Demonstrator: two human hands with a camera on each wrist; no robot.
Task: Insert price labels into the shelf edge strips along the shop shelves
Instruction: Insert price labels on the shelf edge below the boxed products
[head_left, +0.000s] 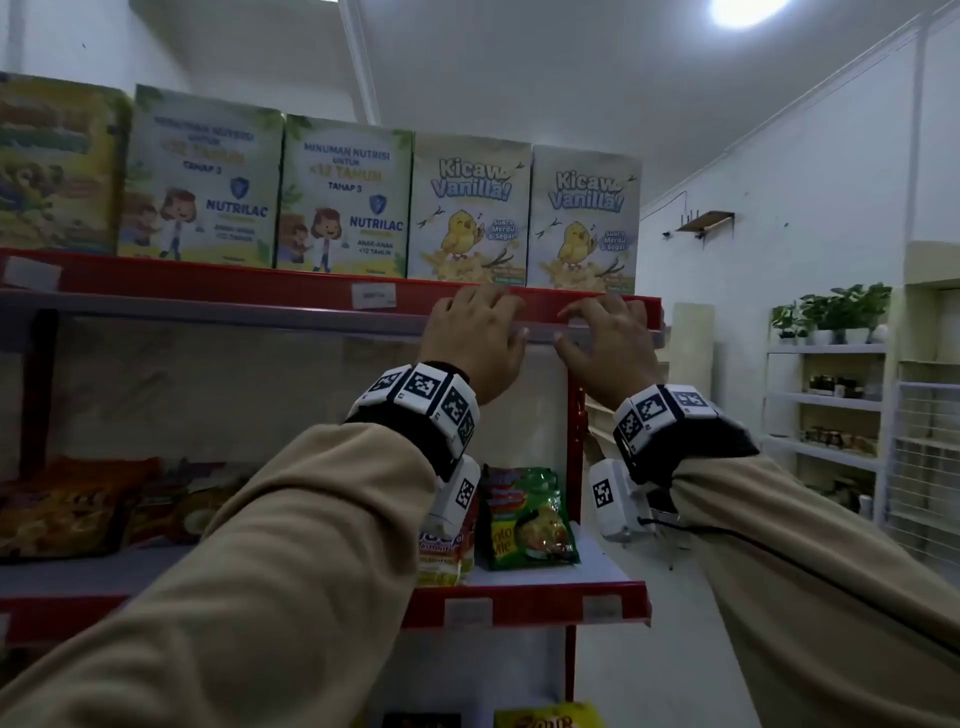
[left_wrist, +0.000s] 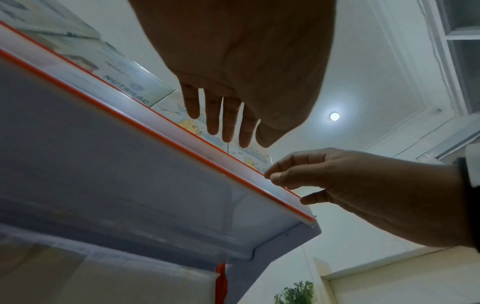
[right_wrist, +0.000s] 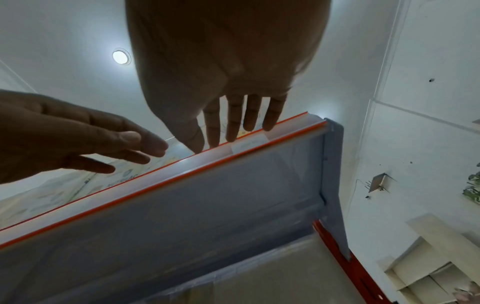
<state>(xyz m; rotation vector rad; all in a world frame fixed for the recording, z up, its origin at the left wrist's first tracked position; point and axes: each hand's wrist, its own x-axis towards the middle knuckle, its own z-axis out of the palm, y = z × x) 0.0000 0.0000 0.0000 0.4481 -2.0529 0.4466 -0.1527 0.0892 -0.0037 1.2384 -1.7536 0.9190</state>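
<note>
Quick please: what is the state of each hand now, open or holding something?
Left hand: open, fingers on the top shelf edge strip.
Right hand: open, fingertips pressing the price label into it.

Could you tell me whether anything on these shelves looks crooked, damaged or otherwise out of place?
Nothing stands out. The boxes stand upright in a row on the top shelf, the label in the red edge strip sits level, and both hands, left hand and right hand, rest on the strip's right end. The noodle packets below stand upright.

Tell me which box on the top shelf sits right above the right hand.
The rightmost Kicaw Vanilla box, at the shelf's end; its twin stands above the left hand, not the right hand.
</note>
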